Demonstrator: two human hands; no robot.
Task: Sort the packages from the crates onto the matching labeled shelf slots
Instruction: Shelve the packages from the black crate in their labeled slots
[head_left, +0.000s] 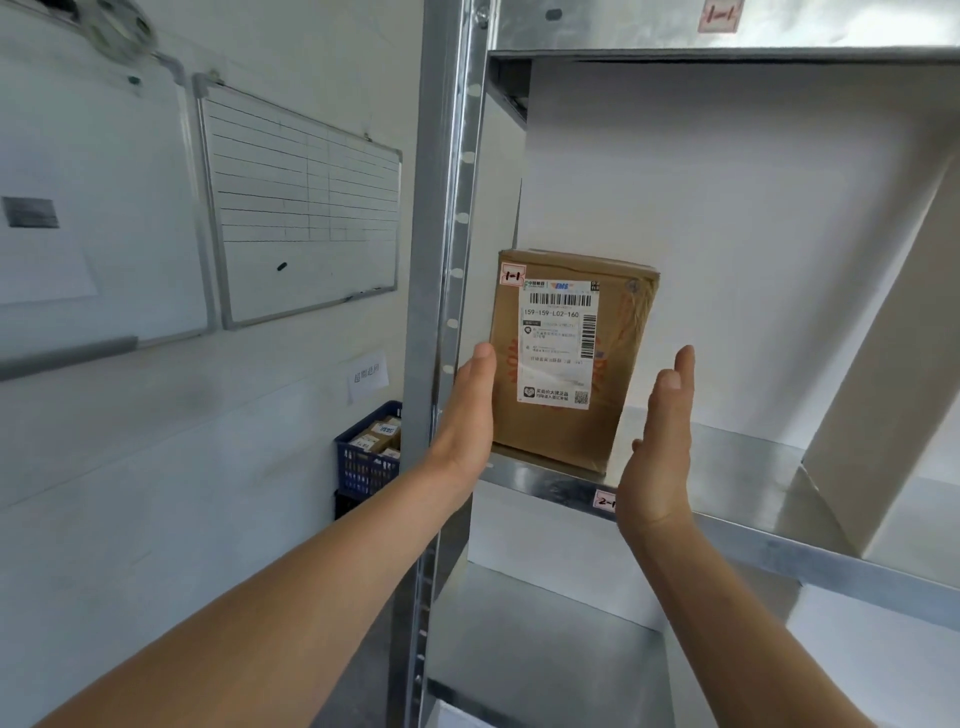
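Just right of the steel upright (441, 260), standing on end on the shelf board (753, 457): the cardboard box (618, 364), shipping label outward, a small "1-1" sticker (513, 275) at its top corner nearest the upright. Matching "1-1" tag (719, 15) high above, on the beam right of the upright, so likely the correct slot.

Flat between upright and box, the left hand (467, 410), fingers straight, seemingly touching the box's near side. On the box's far side from the upright, the right hand (662, 441), palm inward, fingers straight, held apart from the cardboard, gripping nothing.

Best finished with a light two-sided nudge: press evenly, square the box back from the board's front edge above the "2-1" tag (605, 501), then draw both palms away without tipping it. Worth watching: tall, narrow and close to the edge, so probably easy to topple.

Left of the upright and lower, a blue crate (366, 457) with more packages; farther left, a whiteboard (306, 208) on the wall.
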